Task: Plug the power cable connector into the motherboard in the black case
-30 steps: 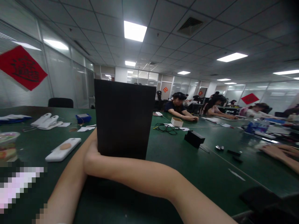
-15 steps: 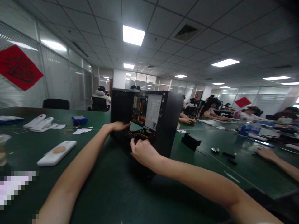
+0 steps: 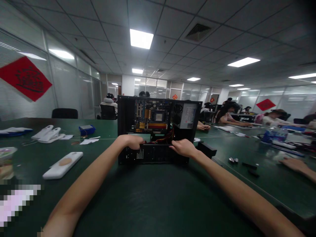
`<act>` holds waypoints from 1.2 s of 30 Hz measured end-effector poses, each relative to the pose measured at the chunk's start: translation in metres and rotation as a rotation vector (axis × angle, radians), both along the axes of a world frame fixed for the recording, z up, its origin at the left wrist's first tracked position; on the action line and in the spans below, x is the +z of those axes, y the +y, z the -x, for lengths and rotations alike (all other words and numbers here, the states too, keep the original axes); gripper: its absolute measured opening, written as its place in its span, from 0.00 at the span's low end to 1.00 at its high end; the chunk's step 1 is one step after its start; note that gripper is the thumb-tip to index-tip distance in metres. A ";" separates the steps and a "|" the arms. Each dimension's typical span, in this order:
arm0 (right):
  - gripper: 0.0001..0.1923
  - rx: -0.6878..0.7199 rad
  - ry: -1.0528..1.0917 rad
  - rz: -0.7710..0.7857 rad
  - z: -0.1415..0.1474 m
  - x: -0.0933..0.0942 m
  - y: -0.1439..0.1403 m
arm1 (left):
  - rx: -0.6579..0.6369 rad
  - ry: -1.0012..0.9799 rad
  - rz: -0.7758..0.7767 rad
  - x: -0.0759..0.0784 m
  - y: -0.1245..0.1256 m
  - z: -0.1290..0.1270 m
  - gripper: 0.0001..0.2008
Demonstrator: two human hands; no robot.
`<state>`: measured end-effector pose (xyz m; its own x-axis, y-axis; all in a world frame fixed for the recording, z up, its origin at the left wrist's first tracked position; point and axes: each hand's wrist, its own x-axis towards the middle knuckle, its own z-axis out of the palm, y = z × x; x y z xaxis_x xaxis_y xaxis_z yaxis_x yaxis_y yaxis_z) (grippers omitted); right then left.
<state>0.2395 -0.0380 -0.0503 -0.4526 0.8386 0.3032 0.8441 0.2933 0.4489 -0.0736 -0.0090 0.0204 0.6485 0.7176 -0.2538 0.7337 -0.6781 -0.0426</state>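
Observation:
A black computer case (image 3: 158, 156) stands on the green table with its open side towards me. Inside it show a motherboard (image 3: 153, 110), a silver power supply (image 3: 187, 116) and a bundle of red and yellow cables (image 3: 170, 135). My left hand (image 3: 132, 142) is closed over the upper edge of the perforated lower panel, left of its middle. Farther right along that same edge, my right hand (image 3: 184, 147) grips with fingers curled, close by the cables. The fingertips of both hands are partly hidden behind the panel edge.
To the left lie a white case with a tan disc (image 3: 64, 161), a blue box (image 3: 87, 129) and white straps (image 3: 49, 134). At right are a black box (image 3: 206, 149), small dark parts (image 3: 249, 165) and a co-worker's hand (image 3: 293, 163). Other people sit farther back.
The computer case has turned from an angle to face me squarely, showing more of the motherboard. My right hand has moved right and closed on the panel edge; my left has shifted onto it.

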 end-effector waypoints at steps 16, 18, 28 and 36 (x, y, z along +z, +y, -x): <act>0.29 0.217 -0.074 -0.027 0.013 0.007 -0.015 | -0.008 -0.039 0.028 0.018 -0.039 0.005 0.06; 0.29 0.226 -0.070 -0.049 0.013 0.004 -0.013 | -0.007 -0.066 0.042 0.019 -0.039 0.006 0.05; 0.26 0.247 0.145 0.034 0.047 0.027 -0.019 | -0.018 0.022 0.105 0.031 -0.040 0.011 0.10; 0.28 0.214 0.169 0.392 0.133 0.065 0.003 | 0.122 -0.009 -0.016 0.036 -0.034 0.025 0.23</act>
<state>0.1061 -0.0350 0.0144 -0.5992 0.7978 0.0666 0.7979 0.5884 0.1309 -0.0983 -0.0430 0.0562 0.5586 0.7949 -0.2366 0.8109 -0.5834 -0.0454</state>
